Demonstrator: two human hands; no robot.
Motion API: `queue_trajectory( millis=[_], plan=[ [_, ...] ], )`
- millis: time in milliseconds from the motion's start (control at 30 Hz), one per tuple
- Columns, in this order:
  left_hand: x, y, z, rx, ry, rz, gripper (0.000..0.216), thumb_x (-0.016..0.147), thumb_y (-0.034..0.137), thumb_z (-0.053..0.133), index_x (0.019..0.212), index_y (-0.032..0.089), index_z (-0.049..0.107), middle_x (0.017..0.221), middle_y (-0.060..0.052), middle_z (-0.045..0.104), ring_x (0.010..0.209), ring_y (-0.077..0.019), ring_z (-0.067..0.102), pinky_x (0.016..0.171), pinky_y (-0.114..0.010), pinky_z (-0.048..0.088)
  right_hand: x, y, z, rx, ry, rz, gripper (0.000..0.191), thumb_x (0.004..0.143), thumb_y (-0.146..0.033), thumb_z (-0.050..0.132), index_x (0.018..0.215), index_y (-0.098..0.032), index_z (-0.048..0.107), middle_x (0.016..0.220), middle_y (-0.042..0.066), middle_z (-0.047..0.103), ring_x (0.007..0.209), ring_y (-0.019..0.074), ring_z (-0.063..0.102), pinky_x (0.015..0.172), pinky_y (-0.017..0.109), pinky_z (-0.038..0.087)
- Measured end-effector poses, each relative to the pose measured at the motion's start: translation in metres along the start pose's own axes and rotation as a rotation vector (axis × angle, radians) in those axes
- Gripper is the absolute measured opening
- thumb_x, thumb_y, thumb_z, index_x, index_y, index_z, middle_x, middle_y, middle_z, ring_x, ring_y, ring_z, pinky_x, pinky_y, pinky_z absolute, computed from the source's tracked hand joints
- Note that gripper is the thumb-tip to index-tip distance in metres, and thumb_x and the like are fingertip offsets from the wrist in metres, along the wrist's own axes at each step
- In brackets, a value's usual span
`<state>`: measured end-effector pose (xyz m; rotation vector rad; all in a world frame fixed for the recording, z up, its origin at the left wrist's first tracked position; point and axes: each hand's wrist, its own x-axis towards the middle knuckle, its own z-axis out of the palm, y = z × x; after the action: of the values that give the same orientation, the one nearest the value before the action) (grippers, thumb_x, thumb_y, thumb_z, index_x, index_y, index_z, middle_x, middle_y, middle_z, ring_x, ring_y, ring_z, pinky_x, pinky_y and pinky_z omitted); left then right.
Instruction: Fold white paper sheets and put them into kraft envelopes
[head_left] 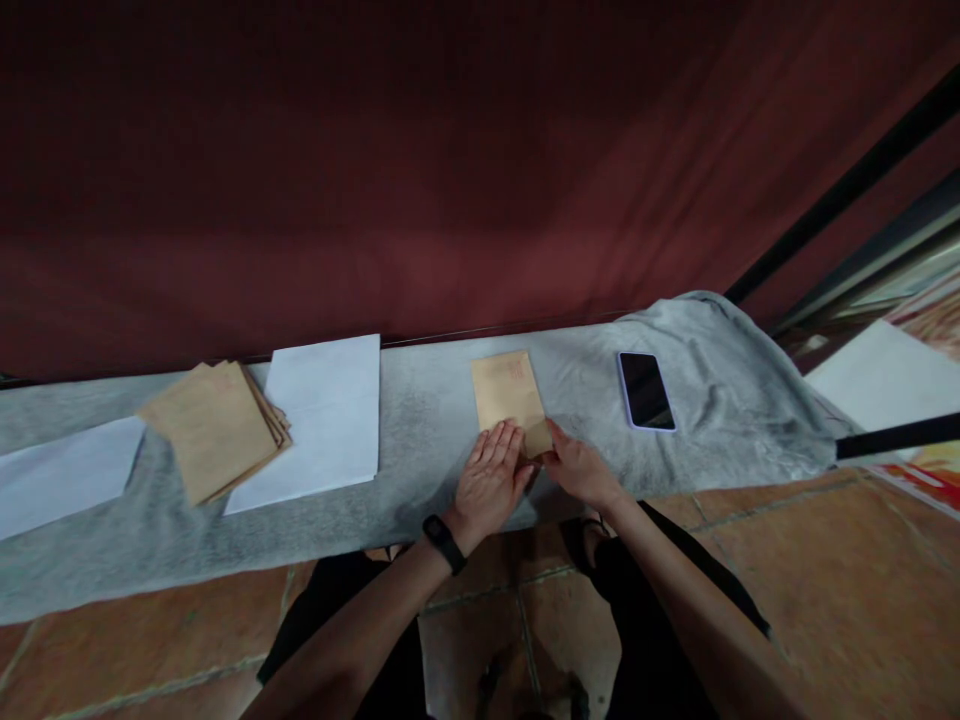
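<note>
A brown paper envelope (508, 388) with small faint print near its top right lies on the grey cloth (427, 400) in front of me. My left hand (487, 475), with a dark band at the wrist, rests flat on the envelope's lower left part, fingers stretched out. At the lower right corner, my right hand (577, 465) pinches the envelope's edge between thumb and fingers. The near edge of the envelope is partly hidden by both hands.
To the left, a fanned stack of brown envelopes (225, 430) overlaps white paper sheets (330, 410). More white paper (67, 475) lies at far left. A phone (646, 391) in a lilac case sits on the right. Behind hangs a dark red curtain (450, 200); dark bars (900, 437) stand at right.
</note>
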<state>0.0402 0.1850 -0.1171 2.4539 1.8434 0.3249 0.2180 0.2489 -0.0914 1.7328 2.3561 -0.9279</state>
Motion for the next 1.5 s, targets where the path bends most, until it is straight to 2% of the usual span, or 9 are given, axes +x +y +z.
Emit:
queue_trajectory(
  millis=[200,333,533,700,800,1133,1367,1500],
  plan=[
    [0.024,-0.007,0.006,0.011,0.003,-0.052,0.060,0.108,0.043,0.028,0.158,0.011,0.035,0.167,-0.012,0.033,0.157,-0.0236,0.025,0.129,-0.046,0.025,-0.004,-0.004,-0.006,-0.179,-0.005,0.018,0.068,0.104,-0.032,0.042,0.165,-0.011,0.018,0.122,0.020,0.074,0.113,0.0304,0.072,0.096,0.039,0.052],
    [0.043,-0.010,0.014,0.015,0.010,-0.107,0.063,0.107,0.043,0.027,0.160,0.009,0.033,0.167,-0.014,0.031,0.158,-0.0260,0.022,0.129,-0.047,0.023,-0.006,-0.007,-0.012,-0.204,-0.004,0.023,0.070,0.103,-0.036,0.045,0.165,-0.015,0.019,0.121,0.019,0.075,0.113,0.0310,0.071,0.098,0.041,0.052],
    [0.081,-0.017,0.021,0.026,-0.017,-0.159,0.065,0.105,0.042,0.029,0.163,0.012,0.026,0.169,-0.012,0.028,0.159,-0.0276,0.019,0.129,-0.050,0.019,-0.003,-0.005,-0.016,-0.200,-0.015,-0.030,0.065,0.104,-0.036,0.044,0.165,-0.023,0.023,0.120,0.017,0.075,0.111,0.0314,0.072,0.095,0.042,0.053],
    [0.117,-0.024,0.020,0.025,-0.093,-0.190,0.065,0.106,0.042,0.023,0.162,0.011,0.027,0.169,-0.012,0.029,0.158,-0.0260,0.020,0.129,-0.049,0.017,-0.001,-0.002,-0.018,-0.182,-0.003,-0.062,0.066,0.103,-0.038,0.047,0.163,-0.020,0.028,0.123,0.018,0.074,0.114,0.0326,0.071,0.096,0.041,0.054],
    [0.127,-0.027,0.019,0.028,-0.104,-0.180,0.065,0.106,0.043,0.023,0.162,0.012,0.028,0.168,-0.011,0.030,0.158,-0.0262,0.020,0.129,-0.049,0.017,-0.001,-0.002,-0.019,-0.174,-0.007,-0.085,0.065,0.103,-0.036,0.047,0.163,-0.016,0.029,0.124,0.020,0.073,0.114,0.0337,0.070,0.096,0.042,0.054],
    [0.104,-0.025,0.020,0.030,-0.117,-0.114,0.064,0.106,0.050,0.023,0.163,0.020,0.028,0.170,-0.004,0.027,0.159,-0.0258,0.018,0.129,-0.052,0.014,-0.004,-0.004,-0.020,-0.206,-0.017,-0.099,0.067,0.102,-0.035,0.049,0.163,-0.016,0.029,0.126,0.019,0.073,0.116,0.0330,0.070,0.097,0.043,0.054],
    [0.090,-0.026,0.018,0.048,-0.072,-0.160,0.070,0.106,0.052,0.023,0.162,0.010,0.027,0.168,-0.014,0.028,0.158,-0.0256,0.023,0.128,-0.047,0.021,-0.007,-0.004,-0.021,-0.175,0.010,-0.088,0.067,0.101,-0.035,0.053,0.161,-0.015,0.033,0.126,0.021,0.072,0.114,0.0352,0.070,0.094,0.044,0.054],
    [0.076,-0.029,0.016,0.067,-0.062,-0.189,0.071,0.106,0.052,0.022,0.161,0.008,0.028,0.168,-0.016,0.030,0.157,-0.0252,0.024,0.128,-0.044,0.022,-0.008,-0.003,-0.022,-0.164,0.012,-0.084,0.067,0.101,-0.036,0.053,0.161,-0.015,0.033,0.125,0.021,0.072,0.114,0.0346,0.070,0.096,0.044,0.054]
  ],
)
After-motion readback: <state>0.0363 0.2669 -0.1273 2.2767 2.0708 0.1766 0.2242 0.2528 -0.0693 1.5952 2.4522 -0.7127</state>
